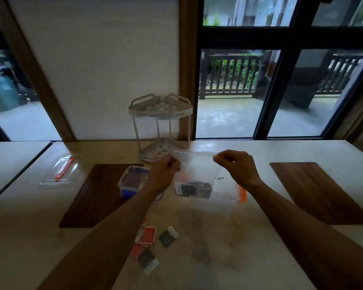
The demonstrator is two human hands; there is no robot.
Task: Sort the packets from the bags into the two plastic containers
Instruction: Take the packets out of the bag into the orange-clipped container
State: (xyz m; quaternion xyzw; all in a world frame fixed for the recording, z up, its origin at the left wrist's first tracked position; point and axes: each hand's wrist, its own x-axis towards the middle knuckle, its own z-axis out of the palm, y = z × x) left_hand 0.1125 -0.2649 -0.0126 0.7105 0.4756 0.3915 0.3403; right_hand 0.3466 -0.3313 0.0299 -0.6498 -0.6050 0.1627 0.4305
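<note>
Holding a clear zip bag by its top edge, both hands are raised above the pale table. We note the left hand pinches the bag's left corner and the right hand pinches the right corner, fingers closed tight on the plastic, with the mouth of the bag stretched between them. Dark packets sit in the bottom of the bag; their print is too blurred for us to read. A second bag with an orange strip lies on the table just behind and to the right.

We record a plastic container with blue clips on the left wooden mat, close beside the left wrist. A clear lid with an orange strip lies further left. Loose red packets and dark packets lie on the table between the forearms. A two-tier corner rack stands at the far edge.
</note>
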